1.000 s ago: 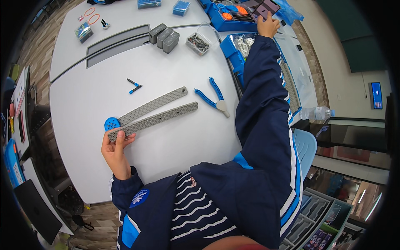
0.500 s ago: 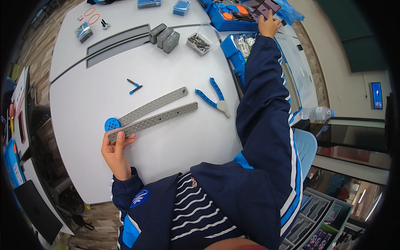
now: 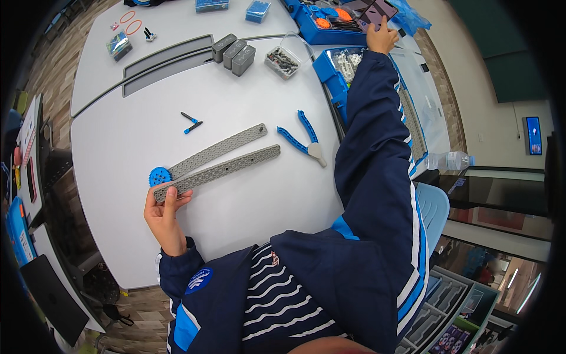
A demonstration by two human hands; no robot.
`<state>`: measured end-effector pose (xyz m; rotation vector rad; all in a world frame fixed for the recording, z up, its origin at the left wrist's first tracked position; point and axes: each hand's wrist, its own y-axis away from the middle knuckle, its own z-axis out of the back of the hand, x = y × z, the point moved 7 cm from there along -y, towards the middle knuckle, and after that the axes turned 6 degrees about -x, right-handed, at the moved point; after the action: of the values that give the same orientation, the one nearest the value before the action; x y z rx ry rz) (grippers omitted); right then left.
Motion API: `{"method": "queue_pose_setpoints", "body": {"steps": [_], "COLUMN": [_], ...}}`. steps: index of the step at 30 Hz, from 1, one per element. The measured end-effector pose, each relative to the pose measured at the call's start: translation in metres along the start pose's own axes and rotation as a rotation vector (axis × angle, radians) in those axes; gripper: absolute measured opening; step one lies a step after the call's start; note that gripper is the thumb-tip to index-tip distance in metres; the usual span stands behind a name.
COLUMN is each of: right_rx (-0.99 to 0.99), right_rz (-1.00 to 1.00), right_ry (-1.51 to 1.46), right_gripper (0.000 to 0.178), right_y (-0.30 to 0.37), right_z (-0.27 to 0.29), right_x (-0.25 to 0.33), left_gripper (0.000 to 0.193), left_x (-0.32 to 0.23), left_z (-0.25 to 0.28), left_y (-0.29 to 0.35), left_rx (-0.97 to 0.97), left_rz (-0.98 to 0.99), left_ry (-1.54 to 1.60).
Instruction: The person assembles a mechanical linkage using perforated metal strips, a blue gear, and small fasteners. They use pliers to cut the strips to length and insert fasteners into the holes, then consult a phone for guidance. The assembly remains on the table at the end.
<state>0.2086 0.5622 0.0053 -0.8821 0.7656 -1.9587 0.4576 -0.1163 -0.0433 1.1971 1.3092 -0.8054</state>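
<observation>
My left hand [image 3: 165, 215] pinches the near end of a long grey perforated beam [image 3: 221, 172] between thumb and fingers. Just behind it lies a second grey beam [image 3: 218, 147], with a blue gear [image 3: 160, 176] at its left end beside my fingertips. Far off at the upper right, my right hand [image 3: 382, 39] reaches to a dark phone [image 3: 377, 13] above a blue bin, its fingers apart and a fingertip at the phone. Blue-handled pliers [image 3: 305, 141] lie on the table right of the beams. Two small black-and-blue pins [image 3: 191, 124] rest behind the beams.
Grey blocks [image 3: 234, 54] and a clear box of small connectors [image 3: 283, 62] stand farther back on the white table [image 3: 118, 236]. Blue bins of parts [image 3: 333, 76] line the right side, near a plastic bottle [image 3: 451, 160]. A light-blue chair [image 3: 433, 209] is at my right.
Almost nothing differs. My left hand keeps its hold on the beam, and my right hand stays at the phone; the whole view has shifted very slightly.
</observation>
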Motion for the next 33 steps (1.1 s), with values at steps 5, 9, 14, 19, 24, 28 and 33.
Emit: {"method": "queue_pose_setpoints", "body": {"steps": [5, 9, 14, 19, 24, 28, 33], "right_rx": [0.012, 0.02, 0.026, 0.038, 0.048, 0.041, 0.003], "right_rz": [-0.047, -0.067, -0.065, -0.079, -0.093, -0.084, -0.087], "right_ry": [-0.016, -0.013, -0.017, -0.008, -0.001, -0.016, -0.036], "right_gripper": [0.06, 0.061, 0.063, 0.065, 0.067, 0.067, 0.066], "right_y": [0.0015, 0.0016, 0.0014, 0.0014, 0.0, -0.002, -0.0022], "right_z": [0.0009, 0.0008, 0.0022, 0.0025, 0.0018, 0.0025, 0.005], "right_x": [-0.0036, -0.0039, -0.0017, -0.0013, -0.0023, -0.0002, -0.0003], "left_gripper": [0.015, 0.014, 0.015, 0.016, 0.016, 0.016, 0.016], "left_x": [-0.0003, -0.0004, 0.0005, 0.0014, 0.0025, 0.0038, 0.0031], "left_z": [0.0002, 0.0003, 0.0013, 0.0019, 0.0009, 0.0007, -0.0015], "left_y": [0.0003, -0.0004, -0.0001, -0.0005, -0.0002, -0.0005, 0.0], "left_rx": [0.005, 0.0, -0.01, -0.011, -0.001, -0.005, 0.023], "left_rz": [-0.003, -0.009, -0.004, 0.0, 0.009, 0.021, 0.014], "left_ry": [0.0, 0.007, 0.005, 0.002, 0.014, 0.005, -0.001]}}
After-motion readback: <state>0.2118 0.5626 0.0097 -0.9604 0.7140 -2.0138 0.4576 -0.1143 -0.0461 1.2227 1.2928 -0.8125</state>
